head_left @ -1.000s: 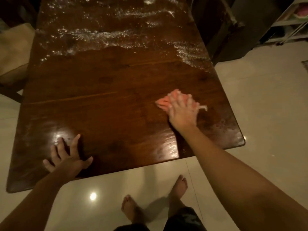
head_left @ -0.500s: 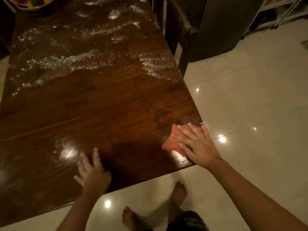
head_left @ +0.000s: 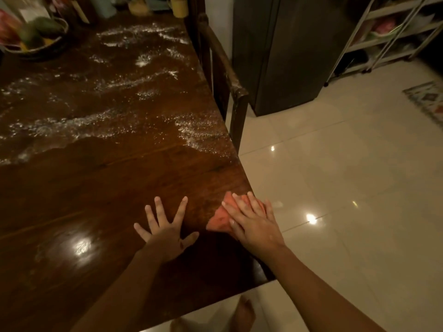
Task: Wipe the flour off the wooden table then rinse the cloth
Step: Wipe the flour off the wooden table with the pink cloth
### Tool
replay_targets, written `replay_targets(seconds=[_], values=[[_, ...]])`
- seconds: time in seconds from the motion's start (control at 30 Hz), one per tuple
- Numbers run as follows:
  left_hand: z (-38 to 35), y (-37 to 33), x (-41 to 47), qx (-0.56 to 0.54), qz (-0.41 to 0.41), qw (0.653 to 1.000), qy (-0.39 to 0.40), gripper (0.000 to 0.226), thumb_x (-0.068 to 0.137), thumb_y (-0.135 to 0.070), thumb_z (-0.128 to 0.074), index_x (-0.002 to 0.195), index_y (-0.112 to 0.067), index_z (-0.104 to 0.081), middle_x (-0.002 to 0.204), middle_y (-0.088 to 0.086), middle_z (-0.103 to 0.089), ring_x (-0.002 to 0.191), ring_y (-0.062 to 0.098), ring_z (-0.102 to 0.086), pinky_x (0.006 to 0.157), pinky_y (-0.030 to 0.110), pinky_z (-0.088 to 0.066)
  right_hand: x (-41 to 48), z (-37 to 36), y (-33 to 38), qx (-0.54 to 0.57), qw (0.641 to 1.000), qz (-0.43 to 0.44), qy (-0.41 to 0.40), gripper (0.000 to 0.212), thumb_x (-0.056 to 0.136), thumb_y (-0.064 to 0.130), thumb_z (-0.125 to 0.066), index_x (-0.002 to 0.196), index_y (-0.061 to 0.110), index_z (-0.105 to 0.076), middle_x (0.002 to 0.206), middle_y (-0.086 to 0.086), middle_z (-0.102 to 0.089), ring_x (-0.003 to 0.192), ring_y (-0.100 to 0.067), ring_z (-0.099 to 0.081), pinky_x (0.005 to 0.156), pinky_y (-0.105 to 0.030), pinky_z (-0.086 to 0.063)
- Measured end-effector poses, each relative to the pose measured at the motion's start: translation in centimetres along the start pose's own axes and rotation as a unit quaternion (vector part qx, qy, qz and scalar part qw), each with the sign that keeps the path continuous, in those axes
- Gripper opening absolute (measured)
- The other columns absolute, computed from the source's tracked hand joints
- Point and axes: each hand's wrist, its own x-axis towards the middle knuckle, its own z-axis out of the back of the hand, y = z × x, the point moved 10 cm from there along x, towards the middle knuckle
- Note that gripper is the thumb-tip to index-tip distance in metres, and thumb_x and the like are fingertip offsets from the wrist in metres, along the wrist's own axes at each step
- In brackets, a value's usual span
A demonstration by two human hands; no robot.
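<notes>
Cloth [head_left: 219, 218] sits at the table's [head_left: 100, 195] right edge near the front corner, my right hand [head_left: 253, 222] flat on it, fingers together; left hand [head_left: 165, 227] splayed, bare; I reckon flour [head_left: 100, 121] could tip onto the floor [head_left: 335, 188]; far bands remain.

Both forearms are bare and sleeveless, the feet [head_left: 242, 313] are bare, and no rings show.

Dim, warm overhead light throws glare spots on the glossy surface [head_left: 81, 245] and floor tiles [head_left: 311, 218], with soft blur and bowed edges.
</notes>
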Motion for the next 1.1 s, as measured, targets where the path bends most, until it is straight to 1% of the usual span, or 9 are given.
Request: replay_targets(seconds=[0.13, 0.33, 0.43, 0.57, 0.7, 0.77, 0.97, 1.03, 1.1], values=[[3.0, 0.1, 2.6, 0.030, -0.037, 0.999, 0.004, 0.116, 0.061, -0.093, -0.050, 0.131, -0.062, 0.038, 0.148, 0.008, 0.050, 0.142, 0.038, 0.034, 0.108, 0.074, 0.005, 2.7, 0.2, 1.4, 0.029, 0.997, -0.068, -0.010, 0.055, 0.103, 0.046, -0.023, 0.156, 0.041, -0.011, 0.167, 0.006, -0.007, 0.154, -0.032, 0.002, 0.121, -0.055, 0.004], [7.6, 1.2, 7.6, 0.011, -0.052, 0.998, -0.022, 0.095, 0.065, -0.096, -0.029, 0.132, -0.067, 0.031, 0.154, -0.001, 0.042, 0.146, 0.032, 0.029, 0.108, 0.074, 0.005, 2.6, 0.5, 0.6, -0.035, 0.996, 0.076, 0.008, 0.053, 0.104, 0.050, -0.027, 0.154, 0.052, -0.011, 0.165, 0.015, -0.017, 0.153, -0.026, -0.015, 0.119, -0.055, -0.020], [8.0, 1.1, 8.8, 0.004, -0.059, 0.998, -0.009, 0.097, 0.066, -0.095, -0.034, 0.134, -0.066, 0.030, 0.152, -0.001, 0.045, 0.144, 0.034, 0.033, 0.106, 0.077, 0.006, 6.7, 1.5, -1.9, 0.005, 1.000, -0.026, -0.009, 0.051, 0.105, 0.050, -0.020, 0.152, 0.056, 0.000, 0.165, 0.022, 0.002, 0.154, -0.018, 0.002, 0.122, -0.052, -0.002], [7.8, 1.1, 8.7, -0.014, -0.074, 0.997, 0.010, 0.098, 0.067, -0.094, -0.036, 0.135, -0.066, 0.029, 0.150, -0.001, 0.048, 0.141, 0.034, 0.038, 0.103, 0.078, 0.009, 11.5, 2.2, -0.8, 0.029, 0.991, -0.122, -0.050, 0.053, 0.102, 0.042, -0.025, 0.155, 0.040, -0.024, 0.166, 0.007, -0.016, 0.153, -0.033, -0.012, 0.121, -0.053, -0.016], [7.6, 1.1, 9.0, -0.025, -0.084, 0.996, 0.019, 0.099, 0.069, -0.093, -0.039, 0.135, -0.065, 0.029, 0.147, 0.000, 0.051, 0.140, 0.036, 0.040, 0.102, 0.078, 0.011, 11.4, 1.5, 3.6, -0.067, 0.992, 0.110, -0.015, 0.052, 0.103, 0.038, -0.035, 0.154, 0.038, -0.028, 0.163, 0.005, -0.025, 0.152, -0.025, -0.019, 0.121, -0.044, -0.013], [7.5, 1.0, 9.0, -0.036, -0.094, 0.994, 0.032, 0.100, 0.069, -0.092, -0.040, 0.135, -0.065, 0.030, 0.145, 0.000, 0.053, 0.138, 0.036, 0.042, 0.101, 0.078, 0.013, 12.3, 2.3, 2.7, -0.056, 0.987, 0.151, 0.013, 0.049, 0.105, 0.043, -0.028, 0.154, 0.046, -0.020, 0.163, 0.012, -0.017, 0.152, -0.017, -0.011, 0.123, -0.040, -0.008], [7.5, 1.0, 8.9, -0.061, -0.100, 0.992, 0.053, 0.099, 0.071, -0.091, -0.041, 0.136, -0.064, 0.029, 0.142, -0.003, 0.057, 0.135, 0.034, 0.046, 0.099, 0.077, 0.018, 19.5, 4.5, 1.4, 0.059, 0.984, -0.150, -0.079, 0.049, 0.106, 0.037, -0.033, 0.154, 0.040, -0.024, 0.164, 0.009, -0.013, 0.154, -0.026, -0.008, 0.122, -0.044, -0.003], [7.5, 1.1, 9.1, -0.054, -0.087, 0.994, 0.050, 0.102, 0.073, -0.090, -0.040, 0.141, -0.057, 0.028, 0.143, -0.003, 0.056, 0.135, 0.033, 0.046, 0.100, 0.077, 0.017, 19.7, 3.7, 5.0, 0.058, 0.991, -0.098, -0.065, 0.051, 0.105, 0.034, -0.034, 0.155, 0.039, -0.023, 0.164, 0.009, -0.011, 0.154, -0.026, -0.004, 0.121, -0.041, 0.005], [7.4, 1.2, 9.2, -0.049, -0.077, 0.995, 0.040, 0.112, 0.071, -0.092, -0.037, 0.147, -0.042, 0.028, 0.145, -0.004, 0.054, 0.136, 0.031, 0.046, 0.100, 0.076, 0.018, 18.5, 2.8, 7.7, 0.042, 0.998, 0.039, -0.009, 0.050, 0.106, 0.035, -0.033, 0.155, 0.042, -0.023, 0.163, 0.013, -0.011, 0.153, -0.017, 0.001, 0.121, -0.038, 0.007]])
